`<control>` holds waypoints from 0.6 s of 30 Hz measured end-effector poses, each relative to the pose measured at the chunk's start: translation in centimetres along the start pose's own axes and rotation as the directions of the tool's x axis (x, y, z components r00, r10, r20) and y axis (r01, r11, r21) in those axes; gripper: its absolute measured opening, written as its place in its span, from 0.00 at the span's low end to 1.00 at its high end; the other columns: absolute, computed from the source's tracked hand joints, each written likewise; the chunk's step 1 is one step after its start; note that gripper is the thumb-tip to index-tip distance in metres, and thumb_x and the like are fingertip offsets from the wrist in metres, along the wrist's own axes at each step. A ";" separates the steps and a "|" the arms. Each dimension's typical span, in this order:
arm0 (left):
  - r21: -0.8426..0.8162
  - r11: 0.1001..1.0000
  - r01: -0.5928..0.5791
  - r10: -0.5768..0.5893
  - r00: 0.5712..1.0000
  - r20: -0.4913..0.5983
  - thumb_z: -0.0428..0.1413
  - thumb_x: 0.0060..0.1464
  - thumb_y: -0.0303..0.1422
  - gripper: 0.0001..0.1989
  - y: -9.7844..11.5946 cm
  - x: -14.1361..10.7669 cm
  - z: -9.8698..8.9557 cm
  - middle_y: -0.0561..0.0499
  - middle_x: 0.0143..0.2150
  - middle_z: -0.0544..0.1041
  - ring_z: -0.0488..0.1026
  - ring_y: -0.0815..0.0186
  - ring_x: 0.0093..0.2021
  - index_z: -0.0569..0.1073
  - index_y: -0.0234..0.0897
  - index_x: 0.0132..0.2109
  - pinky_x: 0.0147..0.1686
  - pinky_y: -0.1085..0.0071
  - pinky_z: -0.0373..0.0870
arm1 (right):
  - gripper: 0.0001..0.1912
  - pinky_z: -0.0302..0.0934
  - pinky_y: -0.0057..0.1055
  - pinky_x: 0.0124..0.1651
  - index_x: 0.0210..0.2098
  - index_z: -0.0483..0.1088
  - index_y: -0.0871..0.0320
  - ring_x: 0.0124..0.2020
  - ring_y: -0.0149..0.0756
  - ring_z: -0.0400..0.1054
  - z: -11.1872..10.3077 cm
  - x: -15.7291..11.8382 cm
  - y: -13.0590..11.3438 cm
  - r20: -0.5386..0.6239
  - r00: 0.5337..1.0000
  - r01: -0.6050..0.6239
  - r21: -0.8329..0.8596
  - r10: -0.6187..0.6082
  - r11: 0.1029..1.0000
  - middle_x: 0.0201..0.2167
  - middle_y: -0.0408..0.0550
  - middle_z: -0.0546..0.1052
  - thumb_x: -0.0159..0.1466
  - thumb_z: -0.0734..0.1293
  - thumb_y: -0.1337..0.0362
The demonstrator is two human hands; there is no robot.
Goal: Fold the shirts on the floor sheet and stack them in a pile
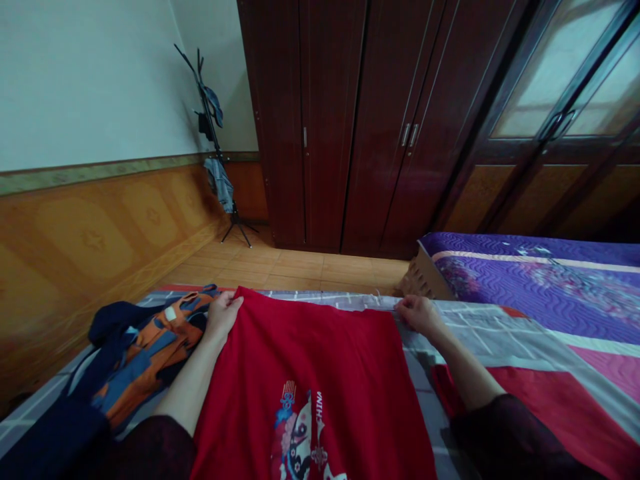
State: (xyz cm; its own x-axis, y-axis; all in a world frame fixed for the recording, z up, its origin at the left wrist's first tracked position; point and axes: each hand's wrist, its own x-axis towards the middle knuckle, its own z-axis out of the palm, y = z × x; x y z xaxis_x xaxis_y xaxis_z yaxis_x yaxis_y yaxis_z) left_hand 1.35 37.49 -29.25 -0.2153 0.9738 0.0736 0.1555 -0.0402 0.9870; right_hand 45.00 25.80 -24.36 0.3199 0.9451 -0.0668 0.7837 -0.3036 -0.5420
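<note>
Red shirt (pixel 300 347) spread flat on grey checked bedsheet (pixel 480 340), print up. Looks light, soft, limp cotton, bit slippery (corners easiest to grab). Left hand (pixel 225 315) narrow, pinching far corner. Right hand (pixel 419 315) at other corner, fingers curled on edge, can't tell if gripping. Navy-and-orange jacket (pixel 145 353) just beside.

A coat rack (pixel 213 137) hung with clothes (pixel 219 183) stands beside a dark wooden wardrobe (pixel 325 133).
</note>
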 end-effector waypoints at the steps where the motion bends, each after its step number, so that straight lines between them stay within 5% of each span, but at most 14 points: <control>1: 0.034 0.999 -0.017 0.017 1.000 -0.015 0.59 0.35 0.40 0.14 -0.2 0.1 0.1 0.53 0.25 0.75 0.74 0.61 0.31 0.71 0.37 0.31 0.34 0.68 0.68 | 0.16 0.54 0.25 0.22 0.25 0.69 0.61 0.18 0.30 0.65 0.1 0.2 0.3 -0.001 1.000 -0.024 -0.007 0.024 1.000 0.19 0.47 0.72 0.63 0.55 0.63; 7: 0.143 0.988 -0.059 0.060 0.998 -0.004 0.58 0.36 0.40 0.14 -0.4 0.3 -0.6 0.52 0.26 0.77 0.74 0.59 0.31 0.73 0.36 0.31 0.33 0.68 0.69 | 0.23 0.52 0.27 0.23 0.20 0.69 0.58 0.22 0.34 0.68 1.0 -0.2 -0.2 0.014 0.999 -0.027 -0.097 0.029 0.995 0.18 0.48 0.72 0.61 0.60 0.47; 13: 0.190 0.978 -0.088 0.084 0.996 0.029 0.56 0.39 0.43 0.17 0.0 0.4 -1.2 0.50 0.27 0.78 0.75 0.59 0.31 0.72 0.35 0.34 0.32 0.68 0.70 | 0.11 0.54 0.29 0.28 0.27 0.74 0.57 0.33 0.44 0.72 1.4 -0.8 -0.9 -0.075 0.995 -0.085 -0.235 0.069 0.968 0.28 0.52 0.77 0.50 0.70 0.56; 18: 0.285 0.949 -0.133 0.147 0.989 -0.028 0.53 0.45 0.41 0.13 0.4 0.4 -0.9 0.49 0.30 0.77 0.75 0.60 0.34 0.69 0.37 0.35 0.35 0.69 0.69 | 0.11 0.55 0.28 0.29 0.31 0.74 0.55 0.34 0.38 0.72 1.0 -0.8 -1.3 -0.161 0.986 -0.081 -0.263 0.039 0.961 0.30 0.50 0.78 0.60 0.62 0.57</control>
State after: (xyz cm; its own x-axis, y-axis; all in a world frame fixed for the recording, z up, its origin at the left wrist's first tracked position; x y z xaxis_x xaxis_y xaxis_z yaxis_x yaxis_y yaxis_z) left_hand 0.48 37.67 -28.74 -0.2167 0.9508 0.2213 0.4510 -0.1036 0.8865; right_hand 43.18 25.55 -24.44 0.4317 0.9007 0.0478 0.8675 -0.4001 -0.2955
